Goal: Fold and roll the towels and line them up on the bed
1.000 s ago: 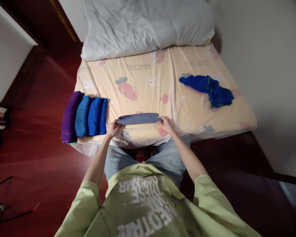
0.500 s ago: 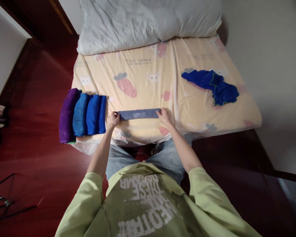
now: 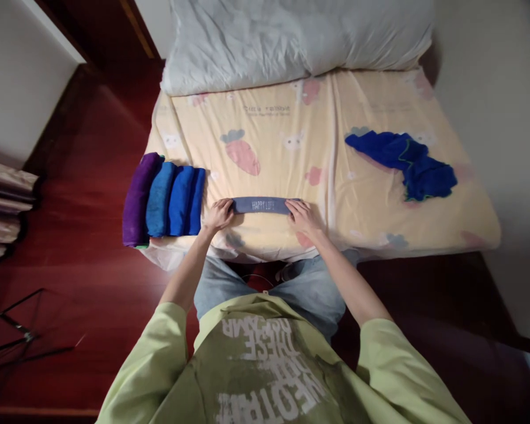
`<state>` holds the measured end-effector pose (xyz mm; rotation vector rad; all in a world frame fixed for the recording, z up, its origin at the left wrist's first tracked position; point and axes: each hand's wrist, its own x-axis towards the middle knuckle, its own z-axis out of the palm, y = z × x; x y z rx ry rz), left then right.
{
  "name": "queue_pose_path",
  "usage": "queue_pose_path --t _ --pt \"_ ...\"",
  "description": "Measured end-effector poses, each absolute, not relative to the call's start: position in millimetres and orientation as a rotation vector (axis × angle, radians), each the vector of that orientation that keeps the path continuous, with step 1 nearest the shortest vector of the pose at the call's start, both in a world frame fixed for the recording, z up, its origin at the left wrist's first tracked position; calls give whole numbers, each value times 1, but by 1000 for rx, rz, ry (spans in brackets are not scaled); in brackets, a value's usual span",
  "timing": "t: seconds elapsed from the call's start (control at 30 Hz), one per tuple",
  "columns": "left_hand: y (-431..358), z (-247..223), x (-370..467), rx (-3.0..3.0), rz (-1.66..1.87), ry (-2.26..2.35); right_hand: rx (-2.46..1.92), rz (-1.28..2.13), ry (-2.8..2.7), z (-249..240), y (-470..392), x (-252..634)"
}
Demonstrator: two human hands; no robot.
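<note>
Hands are closing inward along the grey towel, now rolled into a narrow strip on the bed beside the rolled towels. Left hand and right hand are pressing its ends, fingers curled over them; rolling is looking nearly finished.

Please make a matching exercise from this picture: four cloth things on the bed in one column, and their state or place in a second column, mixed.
Things:
1. grey-blue towel
2. purple towel
3. dark blue cloth
4. white pillow

States or places:
A. crumpled, alone near the wall side
B. at the head of the bed
C. folded to a narrow strip, left hand and right hand at its ends
D. outermost in the row of folded towels

Pairs: 1-C, 2-D, 3-A, 4-B
</note>
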<state>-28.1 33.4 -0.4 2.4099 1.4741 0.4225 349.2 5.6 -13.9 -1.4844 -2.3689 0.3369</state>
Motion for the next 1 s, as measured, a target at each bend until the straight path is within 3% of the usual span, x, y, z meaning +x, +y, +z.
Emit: queue_pose_path --t 0.37,0.57,0.77,1.0 --pt "45 22 -29 2603 100 1439 -1517 42 -2679 13 49 353" --pt "-16 42 -41 2717 282 1246 -1379 -140 -2809 52 89 343" --pt "-86 35 -66 2745 339 1148 -1046 -153 -2953 76 141 256" --pt "-96 19 -101 2609 351 1314 -777 -11 -2936 40 213 114"
